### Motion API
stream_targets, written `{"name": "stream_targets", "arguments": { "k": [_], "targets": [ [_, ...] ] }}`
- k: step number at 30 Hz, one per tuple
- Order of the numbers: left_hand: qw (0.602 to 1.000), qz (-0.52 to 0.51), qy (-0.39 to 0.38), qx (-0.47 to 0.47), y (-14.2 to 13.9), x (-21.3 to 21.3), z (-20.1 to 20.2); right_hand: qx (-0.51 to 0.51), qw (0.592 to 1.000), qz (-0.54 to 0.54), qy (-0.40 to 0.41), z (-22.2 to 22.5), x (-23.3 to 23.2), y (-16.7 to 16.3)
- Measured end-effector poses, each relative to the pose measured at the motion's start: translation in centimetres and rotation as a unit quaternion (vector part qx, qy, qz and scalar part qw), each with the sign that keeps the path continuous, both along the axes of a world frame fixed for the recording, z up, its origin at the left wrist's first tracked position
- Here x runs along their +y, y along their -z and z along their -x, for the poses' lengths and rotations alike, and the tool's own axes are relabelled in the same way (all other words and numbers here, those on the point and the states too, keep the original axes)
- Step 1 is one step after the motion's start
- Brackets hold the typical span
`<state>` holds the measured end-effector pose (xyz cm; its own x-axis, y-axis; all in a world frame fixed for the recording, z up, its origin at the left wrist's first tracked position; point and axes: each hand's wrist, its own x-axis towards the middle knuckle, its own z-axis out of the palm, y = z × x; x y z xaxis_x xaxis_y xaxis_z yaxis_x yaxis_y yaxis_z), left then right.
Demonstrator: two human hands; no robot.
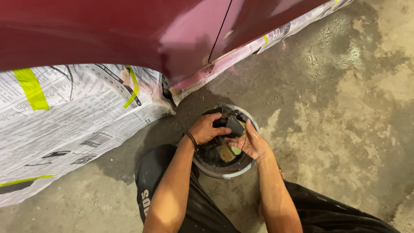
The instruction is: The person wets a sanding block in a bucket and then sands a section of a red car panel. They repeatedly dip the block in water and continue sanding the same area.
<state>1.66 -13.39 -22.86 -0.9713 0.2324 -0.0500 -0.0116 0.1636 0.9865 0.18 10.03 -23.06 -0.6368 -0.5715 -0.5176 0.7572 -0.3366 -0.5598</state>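
While both hands (left hand [208, 128], right hand [251, 142]) grip a dark block [235, 126] over the bucket [224, 171].

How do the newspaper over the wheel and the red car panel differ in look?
The newspaper is pale, matt and creased, held by strips of yellow-green tape; the red car panel is smooth, glossy and bare. The newspaper hangs to the concrete floor; the panel curves above it. Both belong to the same car side.

Both forearms reach down, left grip [206, 128] and right grip [251, 141] curled (fingertips meeting).
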Motion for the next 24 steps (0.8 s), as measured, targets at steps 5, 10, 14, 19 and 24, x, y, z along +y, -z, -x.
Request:
{"name": "stream_targets", "arguments": {
  "k": [5, 10, 14, 19, 24],
  "targets": [
    [0.983, -0.007, -0.18, -0.029, -0.2, 0.6, 1.4, 0.098, 0.992, -0.066, -0.045, 0.0, 1.0, 1.0],
    [0.964, -0.138, -0.226, -0.01, -0.3, -0.1, 1.8, 0.188, 0.923, -0.296, -0.157, 0.1, -0.6, 1.6],
    [0.923, -0.31, -0.225, -0.025, -0.9, -0.8, 1.6, 0.258, 0.834, -0.431, -0.23, -1.1, -3.1, 0.7],
    [0.902, -0.352, -0.252, -0.012, -1.7, -1.3, 1.2, 0.317, 0.615, -0.591, -0.414, -1.7, -4.9, -1.2],
    [0.902, -0.309, -0.302, -0.005, -1.8, -1.2, 0.7, 0.334, 0.841, -0.41, -0.116, 0.3, -4.9, -2.1]
  ]
}}
